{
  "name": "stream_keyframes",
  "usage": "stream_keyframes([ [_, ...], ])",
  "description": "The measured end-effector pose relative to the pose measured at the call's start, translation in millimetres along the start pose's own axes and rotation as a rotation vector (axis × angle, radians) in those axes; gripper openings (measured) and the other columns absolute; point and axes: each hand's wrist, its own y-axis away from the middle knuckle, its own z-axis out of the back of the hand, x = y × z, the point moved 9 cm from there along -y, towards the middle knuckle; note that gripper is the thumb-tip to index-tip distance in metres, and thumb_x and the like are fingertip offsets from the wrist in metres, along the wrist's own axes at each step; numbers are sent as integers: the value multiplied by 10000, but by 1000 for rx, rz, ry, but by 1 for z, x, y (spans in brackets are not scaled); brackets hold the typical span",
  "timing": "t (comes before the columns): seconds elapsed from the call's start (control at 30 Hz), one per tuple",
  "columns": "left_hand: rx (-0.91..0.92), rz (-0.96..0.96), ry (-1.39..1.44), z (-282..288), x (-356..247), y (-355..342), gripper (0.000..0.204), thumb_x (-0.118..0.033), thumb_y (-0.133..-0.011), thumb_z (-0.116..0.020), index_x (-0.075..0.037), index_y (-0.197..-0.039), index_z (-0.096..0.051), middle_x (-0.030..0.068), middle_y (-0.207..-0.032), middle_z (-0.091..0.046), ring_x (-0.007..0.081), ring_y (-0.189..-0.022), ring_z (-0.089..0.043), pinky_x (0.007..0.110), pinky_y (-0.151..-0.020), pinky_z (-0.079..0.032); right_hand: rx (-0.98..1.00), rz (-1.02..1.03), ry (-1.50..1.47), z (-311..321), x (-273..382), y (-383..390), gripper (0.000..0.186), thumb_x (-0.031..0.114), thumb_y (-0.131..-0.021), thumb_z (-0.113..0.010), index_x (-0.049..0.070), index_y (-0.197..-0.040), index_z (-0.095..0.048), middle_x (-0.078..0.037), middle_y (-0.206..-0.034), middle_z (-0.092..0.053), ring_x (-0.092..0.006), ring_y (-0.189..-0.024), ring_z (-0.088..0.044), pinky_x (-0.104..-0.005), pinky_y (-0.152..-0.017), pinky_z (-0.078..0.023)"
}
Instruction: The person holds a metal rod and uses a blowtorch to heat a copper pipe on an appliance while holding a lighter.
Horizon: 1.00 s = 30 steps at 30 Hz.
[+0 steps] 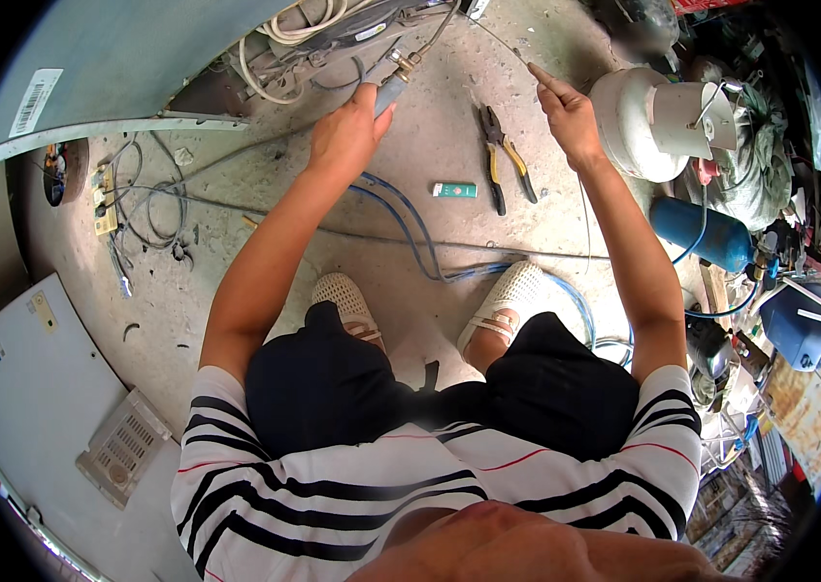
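Note:
My left hand (344,134) is wrapped round the handle of a gas torch (392,91) with brass valve knobs. Its bent neck runs up to the top edge, beside the underside of a large grey cabinet (148,53); the torch tip is out of sight. Between the fingers of my right hand (569,118) is a thin metal rod (504,45), pointing up and left toward the torch neck. On the floor between both hands lie pliers (494,145) with yellow and black handles. A small green box-like thing (454,190) lies left of them.
A white gas cylinder (624,121) stands just right of my right forearm, with a blue cylinder (706,234) below it. Blue hoses (412,221) cross the floor by my feet. Cables (163,194) lie left. A white panel (47,369) is at lower left; clutter fills the right.

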Motion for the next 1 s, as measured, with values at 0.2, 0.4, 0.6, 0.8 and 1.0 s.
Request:
stream_keyframes([
  [0.2,10,9,-1,0,0,0,326,-355,-930,-530,-41,-1008,-488,179,-766,-666,362,-670,-654,458,-609,-514,-3,33,37,-1,2,0,329,172,-958,-532,150,-1280,-598,23,-940,-588,-70,-860,-469,-218,-835,-401],
  [0.4,30,21,4,-1,0,-1,336,-359,-937,-515,-36,-1026,-484,196,-764,-658,379,-687,-643,470,-618,-501,19,39,61,-3,3,2,334,175,-965,-523,150,-1290,-589,19,-943,-575,-69,-864,-462,-216,-835,-398],
  [0.6,81,63,49,-2,2,0,344,-363,-943,-501,-37,-1047,-476,232,-806,-646,431,-732,-618,509,-649,-472,25,1,57,-5,5,4,334,181,-967,-523,140,-1291,-588,18,-933,-561,-67,-852,-448,-214,-825,-396],
  [0.8,74,57,61,-1,1,0,336,-355,-941,-508,-36,-1043,-479,230,-809,-646,431,-740,-617,508,-656,-471,-6,-11,38,-1,2,5,328,178,-962,-527,158,-1282,-600,65,-803,-477,-49,-715,-379,-190,-684,-373],
  [1.0,56,49,59,0,2,1,337,-349,-939,-514,-33,-1051,-481,231,-808,-645,429,-734,-619,511,-648,-472,-30,57,-4,-1,6,4,326,182,-960,-533,170,-1278,-603,87,-754,-418,-44,-668,-333,-182,-628,-340],
])
